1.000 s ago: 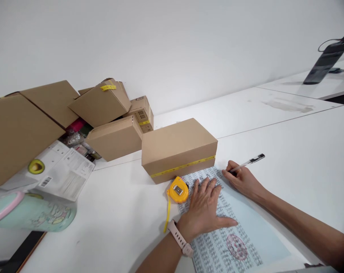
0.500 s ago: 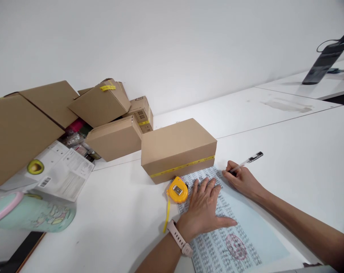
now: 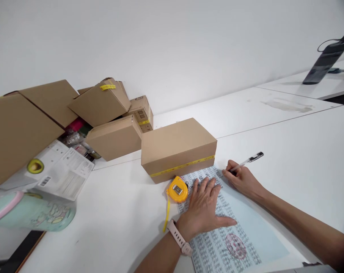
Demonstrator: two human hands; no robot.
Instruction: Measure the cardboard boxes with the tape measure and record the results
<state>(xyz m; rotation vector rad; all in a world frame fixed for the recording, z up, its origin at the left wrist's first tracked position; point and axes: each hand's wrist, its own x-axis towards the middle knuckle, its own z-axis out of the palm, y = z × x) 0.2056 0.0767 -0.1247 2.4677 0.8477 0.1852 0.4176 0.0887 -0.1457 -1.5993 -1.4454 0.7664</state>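
Note:
My left hand [image 3: 203, 207] lies flat with fingers spread on a printed paper sheet [image 3: 240, 231] with a red stamp, holding it down on the white table [image 3: 117, 212]. A pale pink watch sits on that wrist. My right hand [image 3: 242, 179] is closed round a pen [image 3: 247, 161], its tip on the sheet's top right corner. A yellow tape measure [image 3: 177, 190] with its tape hanging out lies just left of my left hand. A closed cardboard box [image 3: 177, 148] with a yellow tape strip stands right behind the sheet.
Several cardboard boxes [image 3: 106, 113] are piled at the back left against the wall, with a white printed carton [image 3: 58, 172] and a mint-green bottle [image 3: 32, 214] in front. A dark device [image 3: 328, 60] leans on a far table at the right.
My right hand and the pen have shifted very slightly on the sheet. The left hand stays flat in place.

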